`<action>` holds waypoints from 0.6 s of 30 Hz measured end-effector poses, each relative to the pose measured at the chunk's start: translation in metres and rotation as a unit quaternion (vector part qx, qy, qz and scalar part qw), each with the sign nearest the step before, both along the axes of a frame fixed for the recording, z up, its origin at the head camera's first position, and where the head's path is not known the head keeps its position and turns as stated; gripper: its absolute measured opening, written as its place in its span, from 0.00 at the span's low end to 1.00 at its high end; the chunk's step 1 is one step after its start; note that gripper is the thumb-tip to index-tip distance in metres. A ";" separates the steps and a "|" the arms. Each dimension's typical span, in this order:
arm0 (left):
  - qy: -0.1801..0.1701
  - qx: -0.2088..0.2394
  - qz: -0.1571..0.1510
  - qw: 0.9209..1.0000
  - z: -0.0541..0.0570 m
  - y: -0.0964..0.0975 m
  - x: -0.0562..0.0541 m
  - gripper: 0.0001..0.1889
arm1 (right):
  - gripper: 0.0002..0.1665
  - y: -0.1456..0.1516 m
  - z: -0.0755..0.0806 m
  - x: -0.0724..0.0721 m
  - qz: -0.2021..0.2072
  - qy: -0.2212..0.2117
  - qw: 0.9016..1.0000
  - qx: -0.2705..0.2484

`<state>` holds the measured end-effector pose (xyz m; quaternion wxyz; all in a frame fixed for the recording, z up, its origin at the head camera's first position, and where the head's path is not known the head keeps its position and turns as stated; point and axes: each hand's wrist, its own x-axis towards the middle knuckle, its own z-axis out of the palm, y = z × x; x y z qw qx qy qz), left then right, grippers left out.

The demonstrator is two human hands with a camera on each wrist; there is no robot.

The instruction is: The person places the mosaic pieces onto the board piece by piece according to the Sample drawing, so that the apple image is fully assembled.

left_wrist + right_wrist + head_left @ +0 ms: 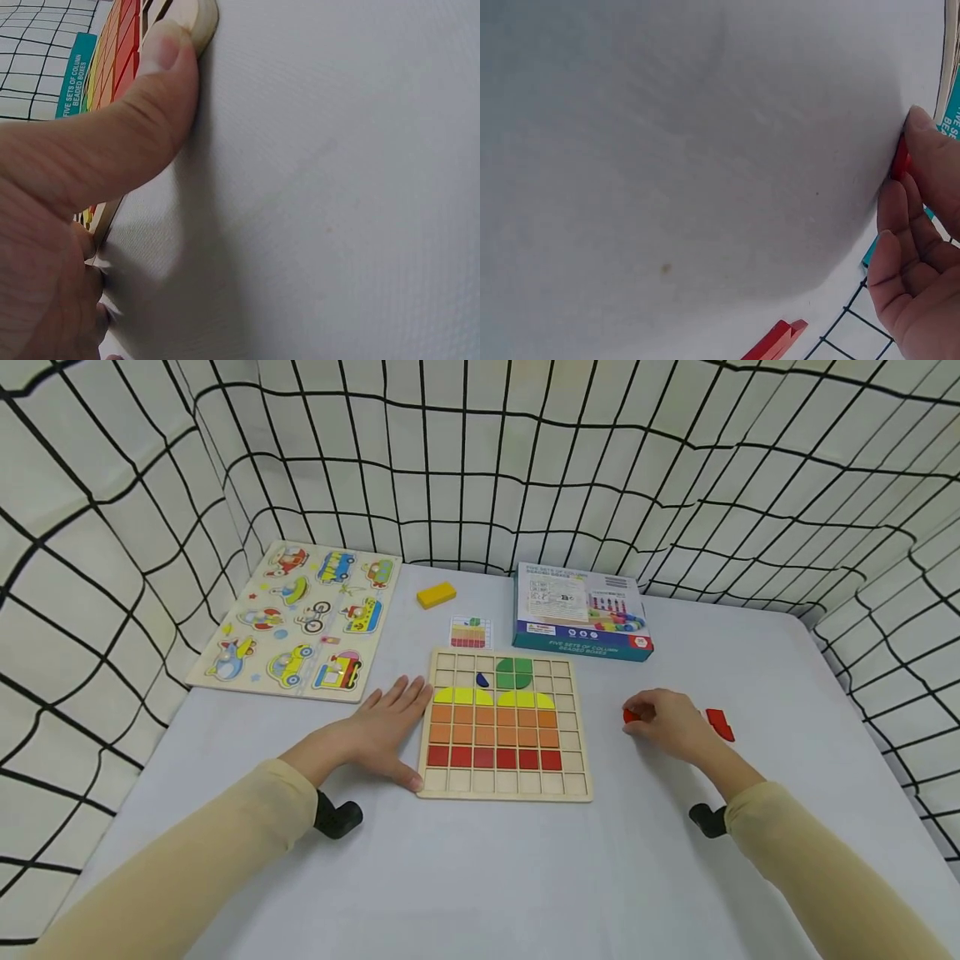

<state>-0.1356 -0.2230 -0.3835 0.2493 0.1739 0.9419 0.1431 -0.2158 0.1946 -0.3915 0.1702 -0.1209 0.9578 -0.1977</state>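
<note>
A square wooden grid board (510, 785) lies mid-table, filled in part with red, orange, yellow and green tiles plus one small dark blue piece (482, 679). My left hand (386, 727) rests along its left side with fingers spread, the thumb (161, 56) touching the board's near corner. Right of the board, my right hand (667, 722) pinches a small red tile (901, 156) between thumb and fingers, close over the table. More red tiles (720, 724) lie on the cloth just beyond that hand's wrist.
A small pattern card (471, 632) lies behind the board, with a yellow block (436, 595) further back. The blue-green box (581, 610) stands at the back right. A wooden vehicle puzzle (300, 622) lies at the left. Black netting (465, 468) encloses the table's back and sides.
</note>
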 end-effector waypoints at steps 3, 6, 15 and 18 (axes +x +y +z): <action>0.002 0.000 -0.001 1.000 0.000 0.000 0.000 0.71 | 0.25 -0.001 0.001 0.002 -0.004 -0.007 1.000 0.001; 0.004 0.000 -0.003 1.000 0.000 -0.001 0.000 0.71 | 0.25 0.000 0.002 0.005 0.004 -0.001 1.000 0.007; -0.002 -0.002 0.000 1.000 0.001 0.000 0.000 0.71 | 0.23 0.002 0.002 0.009 0.007 0.010 1.000 0.006; -0.004 -0.002 0.001 1.000 0.001 0.000 0.000 0.71 | 0.24 0.001 0.001 0.010 0.005 0.018 1.000 -0.002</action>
